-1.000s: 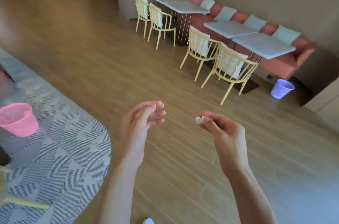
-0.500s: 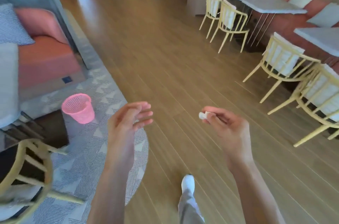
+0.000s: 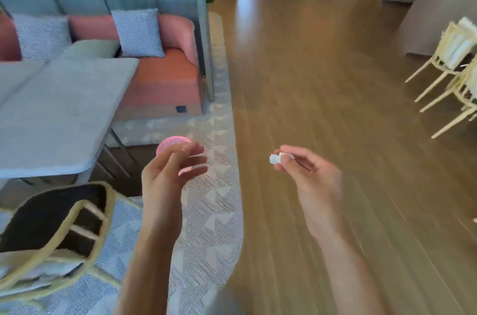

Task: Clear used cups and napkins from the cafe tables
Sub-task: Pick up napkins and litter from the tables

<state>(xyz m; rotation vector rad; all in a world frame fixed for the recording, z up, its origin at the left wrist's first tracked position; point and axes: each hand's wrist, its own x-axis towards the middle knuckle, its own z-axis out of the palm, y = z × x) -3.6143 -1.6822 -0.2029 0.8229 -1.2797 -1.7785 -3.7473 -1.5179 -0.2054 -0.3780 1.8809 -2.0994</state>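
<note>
My right hand (image 3: 305, 172) is raised over the wooden floor and pinches a small crumpled white napkin (image 3: 274, 159) between thumb and fingertips. My left hand (image 3: 171, 171) is held up beside it with relaxed, slightly bent fingers and holds nothing. A pink mesh waste bin (image 3: 170, 143) stands on the patterned rug behind my left hand, which hides most of it. A grey cafe table (image 3: 56, 118) at the left has a bare top in what shows.
A yellow wooden chair (image 3: 51, 232) with a dark seat stands at the lower left by the table. Behind the table is a coral sofa (image 3: 162, 77) with striped cushions. More yellow chairs (image 3: 454, 69) stand at the right edge. The grey patterned rug (image 3: 211, 211) meets wooden floor.
The view has swung left: the row of tables on the right has left the frame, and the grey table, sofa and pink bin have come closer. Both hands keep their pose.
</note>
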